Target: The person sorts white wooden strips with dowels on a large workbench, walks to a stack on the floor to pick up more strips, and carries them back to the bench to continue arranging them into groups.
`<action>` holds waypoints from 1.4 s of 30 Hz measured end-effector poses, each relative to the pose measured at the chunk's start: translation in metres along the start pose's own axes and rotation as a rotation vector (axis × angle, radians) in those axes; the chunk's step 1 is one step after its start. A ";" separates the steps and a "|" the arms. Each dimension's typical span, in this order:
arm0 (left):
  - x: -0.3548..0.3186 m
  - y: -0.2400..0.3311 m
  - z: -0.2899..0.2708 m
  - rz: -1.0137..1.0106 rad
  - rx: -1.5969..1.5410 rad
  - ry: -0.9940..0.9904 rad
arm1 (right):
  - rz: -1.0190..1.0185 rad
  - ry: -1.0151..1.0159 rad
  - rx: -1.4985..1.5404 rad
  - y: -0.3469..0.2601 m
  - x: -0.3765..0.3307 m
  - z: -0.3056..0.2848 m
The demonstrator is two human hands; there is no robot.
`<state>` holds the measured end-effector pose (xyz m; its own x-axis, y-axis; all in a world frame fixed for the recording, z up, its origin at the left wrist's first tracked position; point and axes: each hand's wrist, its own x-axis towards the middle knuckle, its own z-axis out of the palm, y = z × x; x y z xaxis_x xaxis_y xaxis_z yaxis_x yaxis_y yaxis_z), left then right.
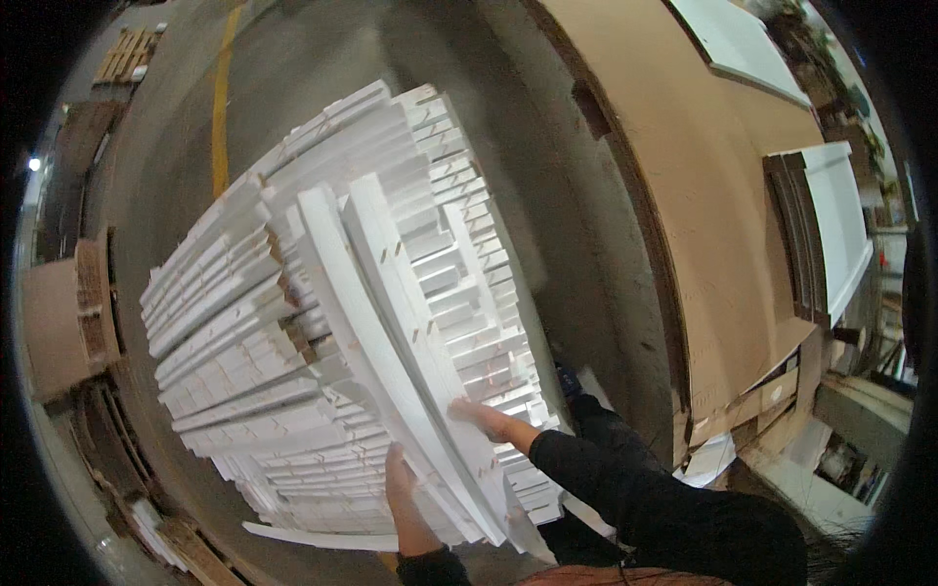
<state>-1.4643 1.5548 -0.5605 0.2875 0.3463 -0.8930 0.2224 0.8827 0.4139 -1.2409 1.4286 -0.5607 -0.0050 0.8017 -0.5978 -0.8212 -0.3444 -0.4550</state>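
Note:
Two long white boards (362, 322) lie side by side at a slant across the top of a large stack of white boards (254, 361). The right one of the pair shows small slots along its length. My left hand (401, 488) is against the outer side of the left board near its close end, its fingertips partly hidden. From the other side, my right hand (481, 420) grips the right board, fingers over its edge. Between them the two hands hold the pair.
To the right stands a wide pile of brown sheet board (694, 225) with white panels (835, 225) on it. Brown board stacks (59, 322) stand at the far left. A yellow line (223, 117) runs along the grey floor. One white strip (322, 537) juts out at the stack's near left.

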 end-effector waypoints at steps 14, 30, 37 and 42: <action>-0.188 -0.041 0.014 0.042 0.263 -0.192 | 0.564 0.128 0.106 0.061 -0.164 0.019; -0.420 -0.064 0.032 0.305 0.406 -0.340 | 0.797 0.184 0.296 0.112 -0.390 0.031; -0.546 -0.072 0.011 0.665 0.338 -0.393 | 0.544 0.139 -0.065 0.117 -0.445 0.094; -0.633 -0.102 -0.032 0.953 0.672 -0.440 | 0.280 0.102 -0.294 0.147 -0.485 0.149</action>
<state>-1.6986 1.2561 -0.0432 0.8545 0.5086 -0.1060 0.1485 -0.0435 0.9880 -1.4444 1.0617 -0.2396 -0.1357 0.6099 -0.7808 -0.5986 -0.6785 -0.4259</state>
